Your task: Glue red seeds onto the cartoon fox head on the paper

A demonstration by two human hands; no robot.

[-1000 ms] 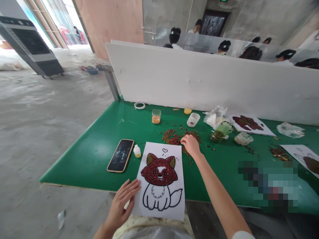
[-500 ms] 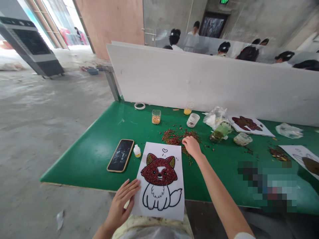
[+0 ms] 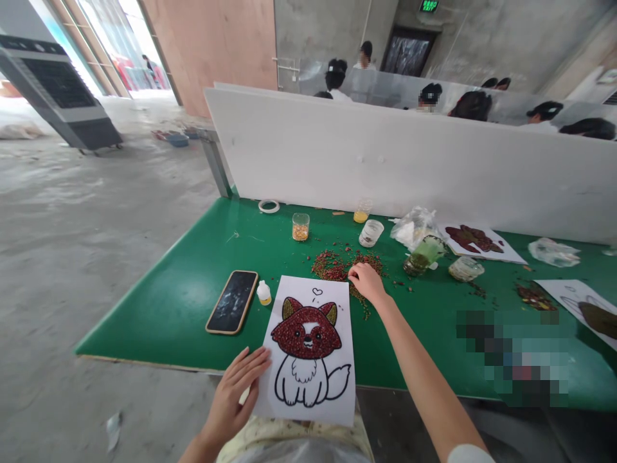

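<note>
A white sheet with a cartoon fox drawing (image 3: 304, 379) lies at the table's front edge, its lower end overhanging. Red beans fill the fox's head (image 3: 308, 321), and greenish ones fill its ears. My left hand (image 3: 243, 379) rests with stretched fingers on the sheet's left edge. Beyond the sheet's top right corner, my right hand (image 3: 369, 283) is at a loose heap of red and greenish beans (image 3: 329, 265). Its fingertips are pinched together; whatever they hold is too small to make out.
Left of the sheet are a small glue bottle (image 3: 263, 294) and a phone (image 3: 232, 302). Behind stand a cup of yellow kernels (image 3: 301, 228), a tape roll (image 3: 268, 206), a clear jar (image 3: 371, 233) and a tipped green jar (image 3: 425, 254). A white partition (image 3: 385, 161) closes the back.
My right hand has shifted very slightly left at the bean heap, fingertips still together. My left hand stays on the sheet. The view has moved a little.
</note>
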